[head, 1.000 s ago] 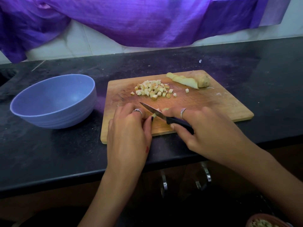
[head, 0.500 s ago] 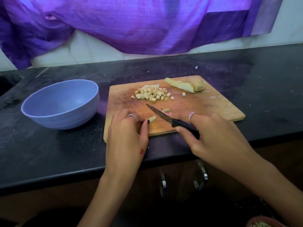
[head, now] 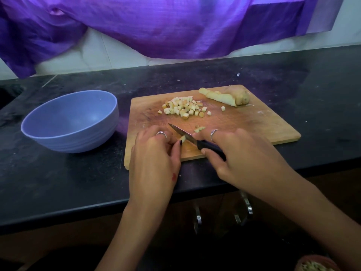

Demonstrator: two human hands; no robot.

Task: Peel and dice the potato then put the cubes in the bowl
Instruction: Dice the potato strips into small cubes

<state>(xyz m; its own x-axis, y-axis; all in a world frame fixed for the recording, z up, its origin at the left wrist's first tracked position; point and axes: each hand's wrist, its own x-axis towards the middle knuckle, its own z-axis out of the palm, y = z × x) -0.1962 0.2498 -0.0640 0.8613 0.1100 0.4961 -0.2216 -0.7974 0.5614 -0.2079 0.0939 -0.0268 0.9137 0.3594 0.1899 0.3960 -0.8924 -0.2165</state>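
Observation:
A wooden cutting board (head: 254, 126) lies on the black counter. A pile of potato cubes (head: 183, 107) sits near its far middle, and potato slices with an unpeeled end (head: 226, 96) lie at the far right. My left hand (head: 154, 157) pinches a small potato strip (head: 183, 138) at the board's near edge. My right hand (head: 238, 159) grips a black-handled knife (head: 187, 134), its blade on the strip. A few cut bits (head: 199, 129) lie just beyond the blade. The empty blue bowl (head: 72, 120) stands left of the board.
The black counter (head: 58, 182) ends at a front edge above cabinet handles (head: 197, 218). Purple cloth (head: 166, 26) hangs over the back wall. A dish of peelings (head: 314, 266) shows at the bottom right corner.
The knife has kept working across the strip under my left fingers, and the strip is shorter. The camera has tilted, so the board and bowl sit lower in view.

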